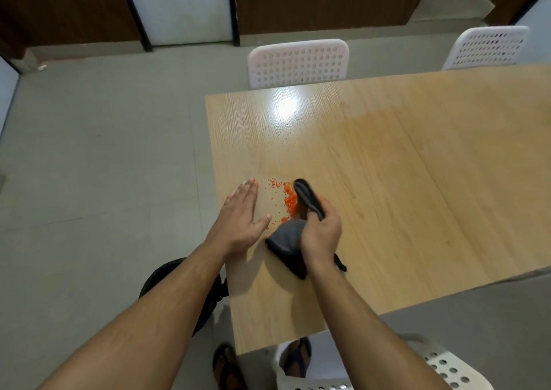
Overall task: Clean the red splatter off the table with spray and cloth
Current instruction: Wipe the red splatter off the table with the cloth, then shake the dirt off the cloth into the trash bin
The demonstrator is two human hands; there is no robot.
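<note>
Pushing the red bits into a pile

The right hand (320,234) grips the cloth (287,239); red bits (290,200) lie just left, toward the flat left hand (243,214).

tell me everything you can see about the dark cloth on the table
The cloth is dark grey to black, soft fabric, bunched up rather than spread flat. It lies on the wooden table near its left edge. The right hand grips it from above, one end sticking up beyond the fingers. That end sits against the orange-red bits, which lie between it and the flat left hand.
</note>
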